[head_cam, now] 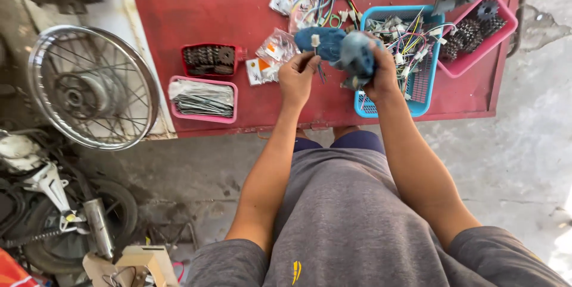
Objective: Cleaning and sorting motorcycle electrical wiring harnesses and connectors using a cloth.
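Note:
Over the red table (208, 7) I hold a blue-grey cloth (339, 48) in both hands. My right hand (381, 66) is closed around the bunched grey end of the cloth. My left hand (296, 75) pinches a small white connector with thin wires (316, 42) against the blue part of the cloth. Part of the bundle is hidden inside the cloth.
A blue basket (420, 84) of coloured wire harnesses sits right of my hands, and a pink tray (471, 63) of sprockets beyond it. To the left lie plastic packets (271, 54), a red tray (211, 60) of gears and a pink tray (202, 99) of spokes. A spoked wheel (89, 84) and motorcycle parts lie on the floor.

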